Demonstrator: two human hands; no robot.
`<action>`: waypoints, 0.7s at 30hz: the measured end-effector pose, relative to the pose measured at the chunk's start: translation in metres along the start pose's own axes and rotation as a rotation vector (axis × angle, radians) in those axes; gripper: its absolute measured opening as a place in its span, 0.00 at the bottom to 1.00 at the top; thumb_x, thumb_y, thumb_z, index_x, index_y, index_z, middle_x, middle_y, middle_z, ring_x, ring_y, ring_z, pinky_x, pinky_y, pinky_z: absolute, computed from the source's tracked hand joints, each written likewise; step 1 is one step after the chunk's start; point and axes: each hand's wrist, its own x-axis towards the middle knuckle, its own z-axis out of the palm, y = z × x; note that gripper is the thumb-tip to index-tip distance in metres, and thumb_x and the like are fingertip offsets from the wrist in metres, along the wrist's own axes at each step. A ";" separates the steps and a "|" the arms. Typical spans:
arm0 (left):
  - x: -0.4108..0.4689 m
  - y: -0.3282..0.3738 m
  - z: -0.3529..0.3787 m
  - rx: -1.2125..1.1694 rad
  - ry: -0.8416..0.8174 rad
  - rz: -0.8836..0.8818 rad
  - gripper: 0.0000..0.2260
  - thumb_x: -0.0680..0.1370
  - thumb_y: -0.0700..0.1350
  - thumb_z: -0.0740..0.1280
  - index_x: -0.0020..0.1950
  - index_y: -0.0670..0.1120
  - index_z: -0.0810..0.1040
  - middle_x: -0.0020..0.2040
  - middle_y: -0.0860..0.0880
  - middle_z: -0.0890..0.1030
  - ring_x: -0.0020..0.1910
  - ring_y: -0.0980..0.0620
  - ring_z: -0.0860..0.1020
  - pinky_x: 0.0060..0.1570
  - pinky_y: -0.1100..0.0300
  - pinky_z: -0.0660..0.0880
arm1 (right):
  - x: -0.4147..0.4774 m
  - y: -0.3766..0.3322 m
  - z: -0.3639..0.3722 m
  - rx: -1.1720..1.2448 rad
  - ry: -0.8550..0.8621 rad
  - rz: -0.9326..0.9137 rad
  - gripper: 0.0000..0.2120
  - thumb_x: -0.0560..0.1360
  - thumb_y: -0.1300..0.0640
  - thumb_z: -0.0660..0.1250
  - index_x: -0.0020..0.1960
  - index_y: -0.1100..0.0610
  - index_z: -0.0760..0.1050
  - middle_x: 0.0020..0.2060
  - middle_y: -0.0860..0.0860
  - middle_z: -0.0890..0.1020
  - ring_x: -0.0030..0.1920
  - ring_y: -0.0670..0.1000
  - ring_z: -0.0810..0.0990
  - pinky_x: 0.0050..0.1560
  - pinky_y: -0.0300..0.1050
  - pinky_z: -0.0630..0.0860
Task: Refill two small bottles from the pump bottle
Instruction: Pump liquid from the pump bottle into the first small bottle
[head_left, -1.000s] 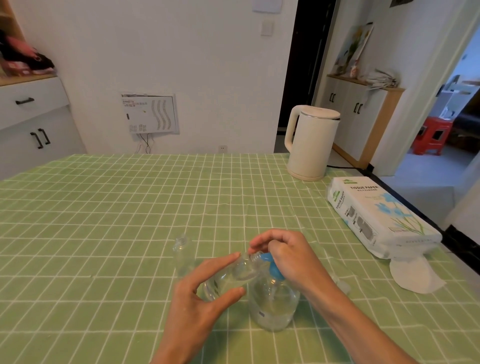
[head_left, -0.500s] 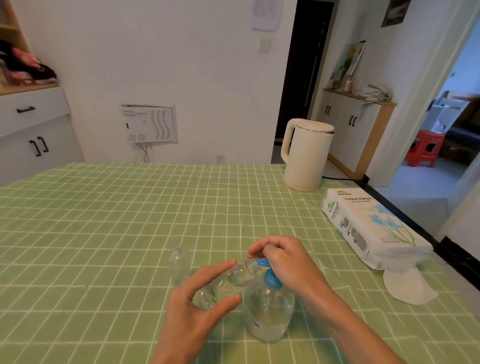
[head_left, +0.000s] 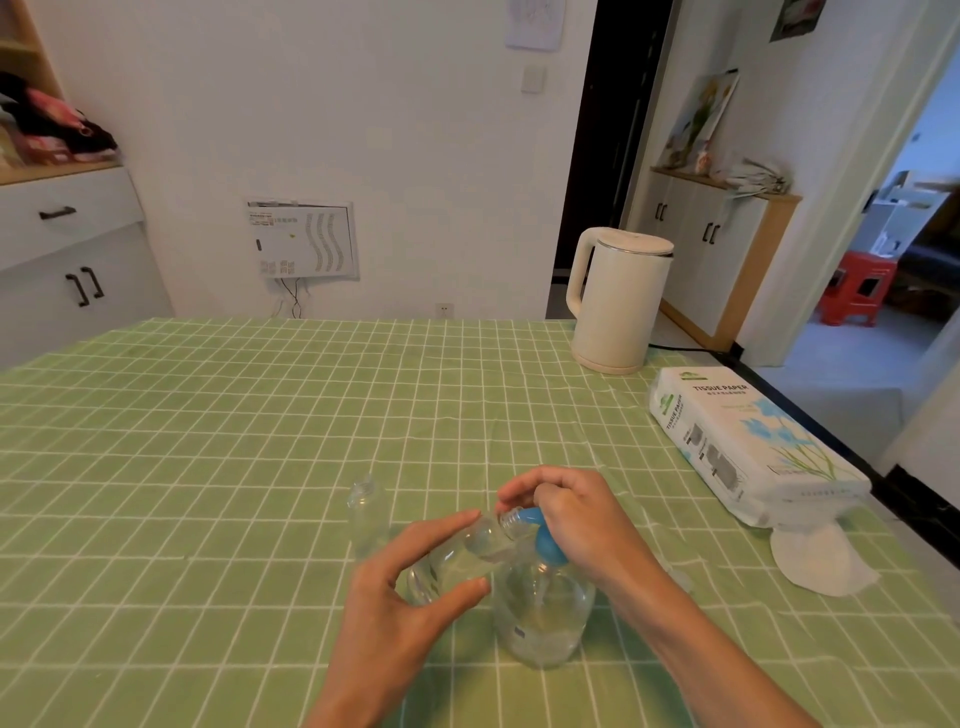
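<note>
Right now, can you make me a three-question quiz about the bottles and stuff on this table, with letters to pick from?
1. Where is the kettle?
A. at the table's far right
B. beside the hands
C. on the floor

2. What colour is the pump bottle's pump top?
A. red
B. blue
C. yellow

3. How is the small bottle in the left hand held?
A. upright
B. upside down
C. tilted, mouth at the pump

Answers: 1 A, it stands far back on the right. 2 B, blue shows under the right hand. 3 C, its neck leans toward the pump.
</note>
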 end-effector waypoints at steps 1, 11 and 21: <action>0.000 0.001 -0.001 -0.005 0.003 -0.005 0.23 0.66 0.51 0.80 0.60 0.65 0.85 0.58 0.60 0.87 0.61 0.60 0.84 0.60 0.74 0.74 | -0.001 -0.002 -0.001 -0.001 0.003 0.000 0.20 0.81 0.66 0.57 0.45 0.53 0.87 0.42 0.46 0.90 0.46 0.37 0.86 0.48 0.32 0.76; 0.000 -0.002 -0.003 0.034 -0.005 -0.004 0.25 0.68 0.45 0.81 0.61 0.65 0.84 0.60 0.61 0.87 0.63 0.59 0.83 0.62 0.72 0.74 | -0.001 -0.006 -0.006 -0.021 -0.011 -0.022 0.20 0.82 0.65 0.58 0.46 0.52 0.87 0.44 0.44 0.90 0.47 0.35 0.85 0.46 0.29 0.75; 0.000 -0.004 -0.004 0.065 -0.010 -0.013 0.27 0.69 0.41 0.84 0.61 0.65 0.84 0.59 0.60 0.87 0.63 0.59 0.83 0.62 0.71 0.74 | 0.001 0.003 0.001 0.023 -0.017 -0.018 0.21 0.79 0.71 0.57 0.45 0.56 0.87 0.42 0.51 0.90 0.45 0.41 0.87 0.50 0.36 0.79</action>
